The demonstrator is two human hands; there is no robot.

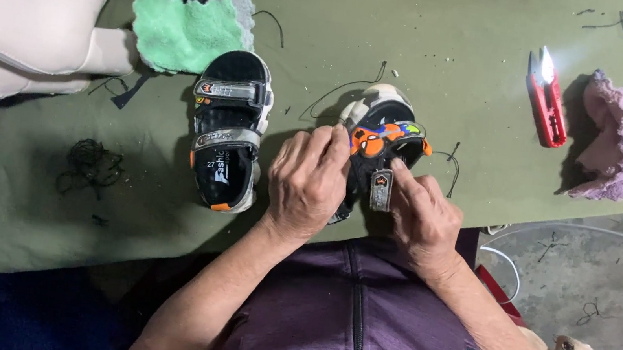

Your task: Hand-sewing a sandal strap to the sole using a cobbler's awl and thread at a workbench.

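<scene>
A small black child's sandal with an orange cartoon strap lies on the green cloth-covered table. My left hand covers its left side, fingers gripping near the orange strap. My right hand pinches the grey lower strap of that sandal between thumb and forefinger. The matching sandal, black with grey straps and orange trim, lies flat to the left, untouched.
Red thread snips and a purple cloth lie at the right. A green cloth and a beige padded object sit at the upper left. Loose black threads are scattered about. The table edge runs near my body.
</scene>
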